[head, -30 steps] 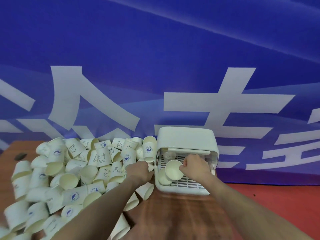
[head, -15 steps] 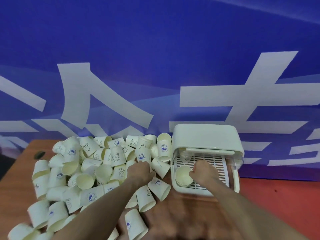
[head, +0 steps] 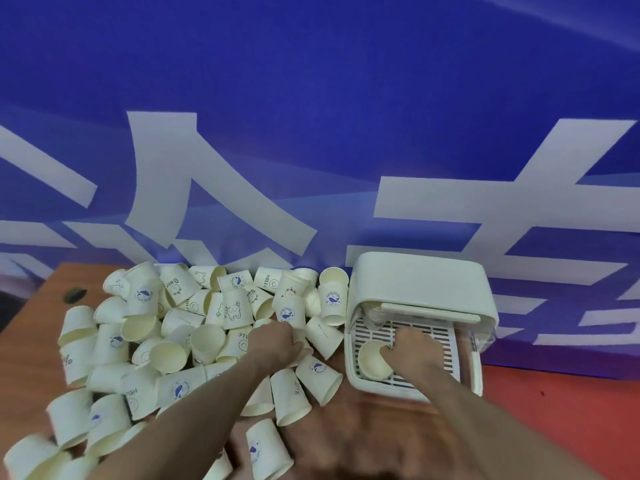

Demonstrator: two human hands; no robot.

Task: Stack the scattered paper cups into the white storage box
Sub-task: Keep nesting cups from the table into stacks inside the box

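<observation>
— Right now, what fills the frame?

— Lower right: the white storage box (head: 420, 289), lid up, one cup (head: 373, 359) mouth-up on its slatted tray (head: 446, 344). My right hand (head: 417, 351) curls against that cup's rim, apparently holding it.

— And the next cup?

— Centre-left pile of scattered paper cups (head: 194, 327); my left hand (head: 280, 344) is nearer, fingers buried, so I cannot tell its grip. Cups are cream, blue-printed, mostly lying sideways.
</observation>
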